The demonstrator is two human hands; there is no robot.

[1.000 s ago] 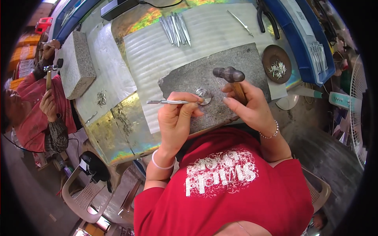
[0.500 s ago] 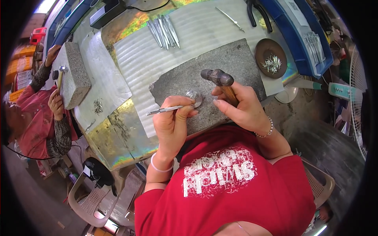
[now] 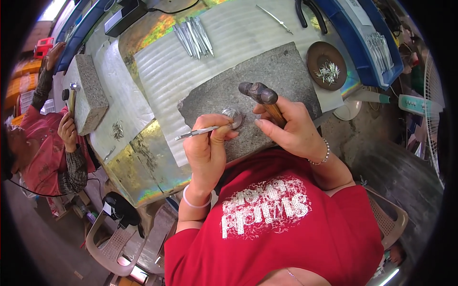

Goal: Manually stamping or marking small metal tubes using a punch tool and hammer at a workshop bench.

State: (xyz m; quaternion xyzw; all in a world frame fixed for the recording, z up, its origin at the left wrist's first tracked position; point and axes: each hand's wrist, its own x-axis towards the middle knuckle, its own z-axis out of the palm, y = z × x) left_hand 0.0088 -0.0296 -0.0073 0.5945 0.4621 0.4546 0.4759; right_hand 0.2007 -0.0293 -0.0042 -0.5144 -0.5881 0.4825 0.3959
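Observation:
My left hand (image 3: 206, 143) is closed, pinching a slim silver metal stick (image 3: 194, 133) that sticks out to the left. Right by its fingertips, a small round shiny metal piece (image 3: 233, 116) rests on the grey stone slab (image 3: 281, 71); the fingers hide part of it. In my right hand (image 3: 298, 128) is a hammer (image 3: 274, 112), gripped by its wooden handle close under the dark metal head. The hammer head is raised above the slab, to the right of the round piece, and touches nothing that I can see.
Behind the slab lie a bundle of silver sticks (image 3: 193, 38), one separate stick (image 3: 274, 19) and black-handled pliers (image 3: 311, 15). A brown dish (image 3: 317, 81) of small metal bits and a blue bin (image 3: 350, 43) stand right. At left, a co-worker's hand (image 3: 67, 131) holds another hammer by a stone block (image 3: 87, 93).
My hands keep nearly the same pose, with the whole view shifted slightly. At left, the co-worker's far hand has moved away from the stone block toward the blue bin's edge.

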